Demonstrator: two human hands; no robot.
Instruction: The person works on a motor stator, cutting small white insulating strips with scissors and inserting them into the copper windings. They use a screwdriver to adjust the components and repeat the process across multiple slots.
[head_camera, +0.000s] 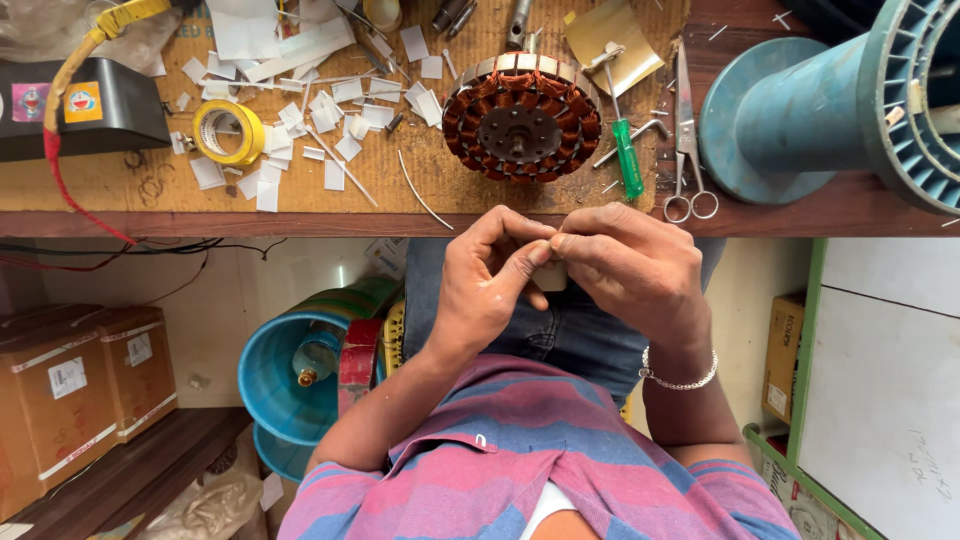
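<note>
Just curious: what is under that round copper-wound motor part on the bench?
The stator lies on a brown board littered with white paper slips. Whatever sits directly beneath it is covered.

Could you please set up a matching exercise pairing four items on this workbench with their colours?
Things:
1. screwdriver handle
2. tape roll
3. large spool
4. winding coils on the stator

Colours:
A. copper-brown
B. yellow
C. green
D. teal-blue

Pairs: 1-C, 2-B, 3-D, 4-A.

The left hand and right hand meet just in front of the bench edge, fingertips pinched together on something too small to identify.
</note>
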